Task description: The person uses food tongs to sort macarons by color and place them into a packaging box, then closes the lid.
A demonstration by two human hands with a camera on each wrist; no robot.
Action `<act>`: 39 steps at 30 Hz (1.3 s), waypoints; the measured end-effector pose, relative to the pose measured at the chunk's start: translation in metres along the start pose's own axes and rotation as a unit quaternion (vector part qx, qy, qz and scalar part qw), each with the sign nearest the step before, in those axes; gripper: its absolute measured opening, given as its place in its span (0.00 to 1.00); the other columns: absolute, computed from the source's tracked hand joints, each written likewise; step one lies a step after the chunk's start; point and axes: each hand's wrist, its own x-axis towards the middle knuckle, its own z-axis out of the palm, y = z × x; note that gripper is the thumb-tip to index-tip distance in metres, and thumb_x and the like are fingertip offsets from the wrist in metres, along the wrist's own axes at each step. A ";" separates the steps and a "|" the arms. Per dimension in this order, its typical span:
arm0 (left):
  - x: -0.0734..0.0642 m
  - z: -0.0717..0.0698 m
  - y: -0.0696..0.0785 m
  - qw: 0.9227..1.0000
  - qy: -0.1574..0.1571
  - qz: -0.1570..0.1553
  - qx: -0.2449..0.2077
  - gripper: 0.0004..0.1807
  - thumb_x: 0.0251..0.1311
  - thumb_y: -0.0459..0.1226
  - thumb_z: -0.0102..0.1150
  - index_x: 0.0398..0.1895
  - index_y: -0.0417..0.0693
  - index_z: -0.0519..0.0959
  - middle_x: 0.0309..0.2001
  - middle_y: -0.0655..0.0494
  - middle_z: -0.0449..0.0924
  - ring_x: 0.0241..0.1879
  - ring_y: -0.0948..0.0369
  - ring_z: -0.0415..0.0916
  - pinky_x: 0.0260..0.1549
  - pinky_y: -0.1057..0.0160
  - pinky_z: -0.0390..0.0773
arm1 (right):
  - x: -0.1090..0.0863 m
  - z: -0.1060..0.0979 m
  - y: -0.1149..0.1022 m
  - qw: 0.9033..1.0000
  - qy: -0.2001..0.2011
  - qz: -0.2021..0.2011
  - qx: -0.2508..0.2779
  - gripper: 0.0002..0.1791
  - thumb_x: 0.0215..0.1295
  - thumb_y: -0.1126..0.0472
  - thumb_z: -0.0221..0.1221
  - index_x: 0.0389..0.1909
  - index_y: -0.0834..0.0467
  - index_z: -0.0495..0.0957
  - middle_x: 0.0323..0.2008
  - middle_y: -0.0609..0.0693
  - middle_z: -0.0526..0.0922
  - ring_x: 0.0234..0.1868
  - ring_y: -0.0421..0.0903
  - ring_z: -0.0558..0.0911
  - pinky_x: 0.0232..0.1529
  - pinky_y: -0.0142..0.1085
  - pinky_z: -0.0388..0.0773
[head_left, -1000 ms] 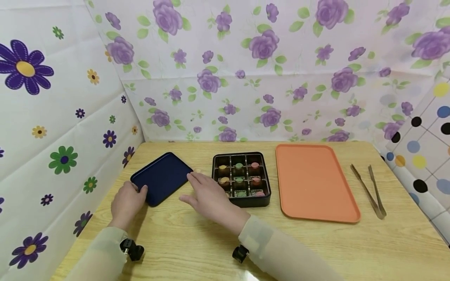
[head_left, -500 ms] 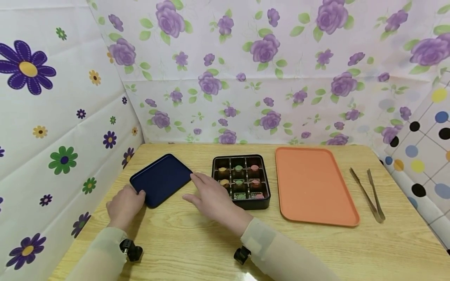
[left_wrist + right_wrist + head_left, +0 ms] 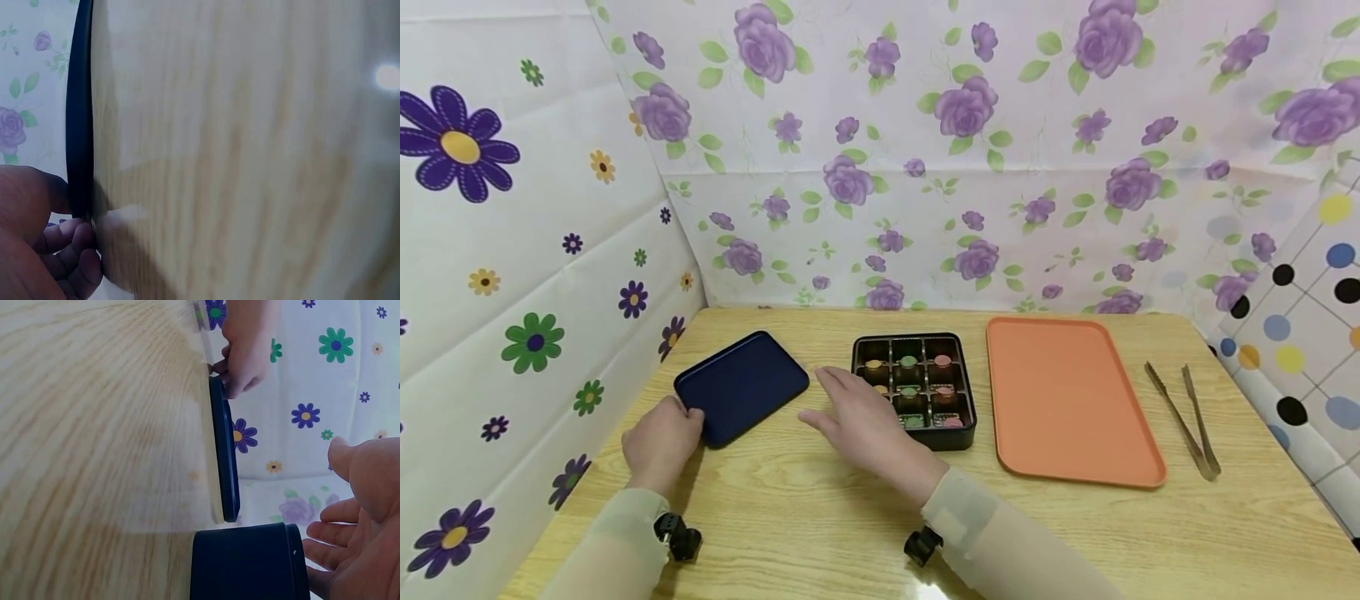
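Observation:
A shallow dark blue rectangular lid [image 3: 743, 387] lies askew on the left of the table, its rim facing up. My left hand [image 3: 662, 437] pinches its near left corner, thumb on top and fingers curled under the edge, as the left wrist view shows. A black box [image 3: 951, 438] stands right of the lid, divided into compartments with small round yellow, green and pink sweets [image 3: 942, 361] inside. Fingers extended, my right hand [image 3: 868, 421] hovers by the box's left side and hides part of it. Whether it touches the box I cannot tell.
An orange tray [image 3: 1071, 400] lies flat right of the box. Metal tongs [image 3: 1191, 425] rest spread at the far right of the wooden table [image 3: 797, 517]. Flowered cloth [image 3: 910, 167] hangs at the back, and another flower-printed sheet [image 3: 550, 250] covers the left side.
My right hand has drawn slightly right, leaving a small gap between its fingertips and the lid's right corner. The left hand keeps its grip, with the lid nearly in place.

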 end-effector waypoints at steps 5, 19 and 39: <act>0.000 -0.003 0.001 0.999 0.027 -0.012 -0.027 0.20 0.77 0.40 0.48 0.22 0.48 0.66 0.19 0.53 0.64 0.19 0.51 0.68 0.20 0.56 0.62 | 0.000 -0.003 0.002 1.000 -0.001 0.010 -0.008 0.43 0.86 0.33 0.51 0.90 0.52 0.58 0.85 0.53 0.64 0.83 0.53 0.65 0.77 0.55 0.71; 0.003 -0.008 0.016 0.993 0.045 -0.030 -0.103 0.24 0.81 0.44 0.48 0.63 0.35 0.82 0.53 0.33 0.87 0.40 0.39 0.85 0.33 0.43 0.80 | 0.000 -0.006 0.007 1.000 -0.004 0.021 0.011 0.43 0.86 0.34 0.53 0.89 0.53 0.59 0.86 0.54 0.62 0.85 0.54 0.63 0.80 0.55 0.67; -0.003 -0.018 0.046 0.977 0.092 0.010 -0.191 0.25 0.85 0.46 0.50 0.67 0.36 0.84 0.48 0.38 0.90 0.34 0.47 0.83 0.33 0.54 0.76 | -0.005 -0.020 0.018 0.999 0.014 0.029 0.032 0.42 0.86 0.37 0.54 0.89 0.55 0.60 0.85 0.58 0.62 0.84 0.57 0.63 0.78 0.58 0.68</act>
